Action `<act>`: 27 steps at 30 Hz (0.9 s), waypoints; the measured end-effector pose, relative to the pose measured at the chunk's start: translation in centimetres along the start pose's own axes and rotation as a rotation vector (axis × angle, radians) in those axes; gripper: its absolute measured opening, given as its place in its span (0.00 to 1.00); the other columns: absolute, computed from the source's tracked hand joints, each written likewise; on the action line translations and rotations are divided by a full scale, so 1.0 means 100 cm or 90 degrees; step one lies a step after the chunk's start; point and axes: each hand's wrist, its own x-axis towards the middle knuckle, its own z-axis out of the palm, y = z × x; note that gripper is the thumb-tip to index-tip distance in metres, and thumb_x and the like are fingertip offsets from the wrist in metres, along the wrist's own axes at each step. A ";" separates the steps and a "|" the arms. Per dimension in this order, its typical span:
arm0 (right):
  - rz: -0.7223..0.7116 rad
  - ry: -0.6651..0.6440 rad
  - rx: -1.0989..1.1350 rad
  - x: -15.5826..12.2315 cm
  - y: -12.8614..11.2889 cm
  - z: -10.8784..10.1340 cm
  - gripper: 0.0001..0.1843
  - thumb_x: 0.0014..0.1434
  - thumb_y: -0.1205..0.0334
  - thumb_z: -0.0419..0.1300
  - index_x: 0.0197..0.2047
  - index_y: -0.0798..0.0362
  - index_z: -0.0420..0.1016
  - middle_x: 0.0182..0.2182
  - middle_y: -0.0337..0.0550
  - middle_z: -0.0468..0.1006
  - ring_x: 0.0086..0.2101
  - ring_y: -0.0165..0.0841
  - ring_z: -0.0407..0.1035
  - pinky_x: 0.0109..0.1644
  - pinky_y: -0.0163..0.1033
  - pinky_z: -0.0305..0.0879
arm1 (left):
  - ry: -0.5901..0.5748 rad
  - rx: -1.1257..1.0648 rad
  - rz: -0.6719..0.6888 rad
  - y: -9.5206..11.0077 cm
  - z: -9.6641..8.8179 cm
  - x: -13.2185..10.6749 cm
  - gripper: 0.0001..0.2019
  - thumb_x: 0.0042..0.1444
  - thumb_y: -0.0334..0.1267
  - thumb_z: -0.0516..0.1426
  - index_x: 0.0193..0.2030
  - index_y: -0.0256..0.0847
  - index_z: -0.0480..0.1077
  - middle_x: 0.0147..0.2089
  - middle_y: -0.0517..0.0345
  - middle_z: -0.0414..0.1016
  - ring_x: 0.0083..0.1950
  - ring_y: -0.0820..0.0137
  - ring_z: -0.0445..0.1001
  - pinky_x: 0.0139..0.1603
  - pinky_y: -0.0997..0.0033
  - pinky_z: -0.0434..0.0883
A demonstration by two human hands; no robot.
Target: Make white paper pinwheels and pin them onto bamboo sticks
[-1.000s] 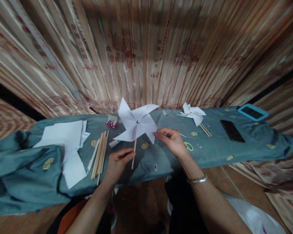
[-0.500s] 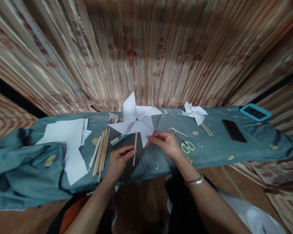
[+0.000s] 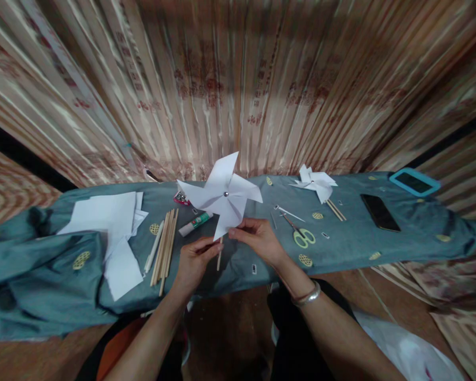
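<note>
A white paper pinwheel (image 3: 224,197) with a silver pin at its centre stands over the table in front of me. My left hand (image 3: 196,259) is closed, thumb and fingers pinching the pinwheel's thin wooden stick (image 3: 219,257) just below the blades. My right hand (image 3: 257,238) has its thumb and fingers drawn together at the right edge of the lower blade, touching the paper. Behind my left hand lies a green and white glue tube (image 3: 195,224). A small open box of pins (image 3: 181,197) is partly covered by a blade.
Left lie white paper sheets (image 3: 115,211), a white pen (image 3: 154,247) and several wooden sticks (image 3: 166,246). Right are green-handled scissors (image 3: 303,237), a second pinwheel (image 3: 318,182), a black phone (image 3: 380,212) and a blue-framed device (image 3: 414,181). A curtain (image 3: 238,95) hangs behind the table.
The pinwheel's blades have turned clockwise, the lowest tip swinging left. My right hand has shifted left, closer to the stick. My left hand stays on the stick, nearly still.
</note>
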 end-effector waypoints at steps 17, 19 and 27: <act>-0.150 0.178 -0.041 -0.001 -0.036 -0.049 0.13 0.45 0.50 0.71 0.24 0.52 0.80 0.21 0.38 0.78 0.21 0.25 0.62 0.26 0.33 0.59 | 0.014 0.038 -0.014 0.006 -0.005 -0.001 0.12 0.32 0.42 0.68 0.27 0.42 0.82 0.29 0.56 0.82 0.31 0.67 0.76 0.36 0.69 0.72; -0.181 0.252 -0.037 0.004 -0.037 -0.060 0.14 0.42 0.50 0.72 0.27 0.51 0.81 0.24 0.39 0.80 0.25 0.28 0.67 0.30 0.34 0.63 | 0.001 0.045 -0.023 0.006 -0.004 -0.002 0.11 0.32 0.42 0.68 0.27 0.42 0.82 0.29 0.56 0.82 0.31 0.67 0.76 0.36 0.70 0.72; -0.125 0.208 -0.108 0.007 -0.025 -0.062 0.14 0.40 0.51 0.72 0.25 0.52 0.80 0.20 0.36 0.75 0.22 0.27 0.63 0.26 0.33 0.58 | -0.026 0.066 -0.021 0.006 0.000 -0.004 0.11 0.33 0.42 0.68 0.27 0.43 0.82 0.30 0.55 0.82 0.32 0.66 0.77 0.36 0.69 0.73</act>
